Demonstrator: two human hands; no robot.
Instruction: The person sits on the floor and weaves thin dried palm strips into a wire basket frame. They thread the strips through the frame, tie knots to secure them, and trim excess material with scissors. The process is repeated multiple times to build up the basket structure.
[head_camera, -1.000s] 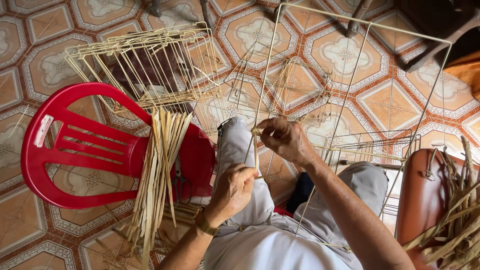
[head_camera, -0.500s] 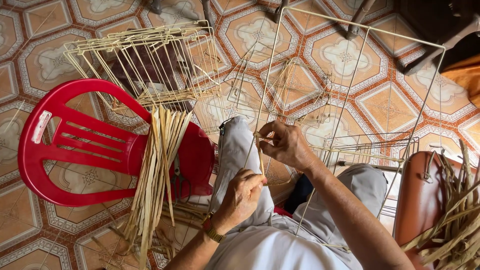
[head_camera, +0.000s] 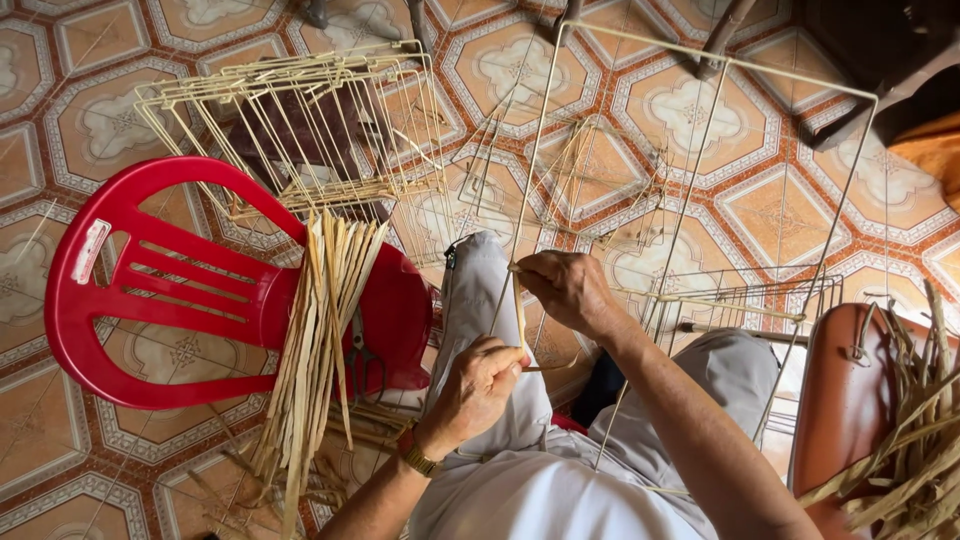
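Fingers of the right hand (head_camera: 568, 290) were pinched on a pale straw strip (head_camera: 520, 315) where it met an upright rod of the large wire frame (head_camera: 700, 190), while the left hand (head_camera: 478, 385) was closed around the strip's lower end, just above the person's grey-trousered knee. Judging by the bare rods, the wrapping had barely begun: only this one strip sat on the frame, and nearly all of its wire stood uncovered. A thick bundle of strips (head_camera: 320, 340) lay unused across the red plastic chair (head_camera: 180, 290), scissors (head_camera: 362, 360) beside it. Behind, a smaller wire basket frame (head_camera: 300, 130) on the tiled floor (head_camera: 60, 80) looked equally unwoven.
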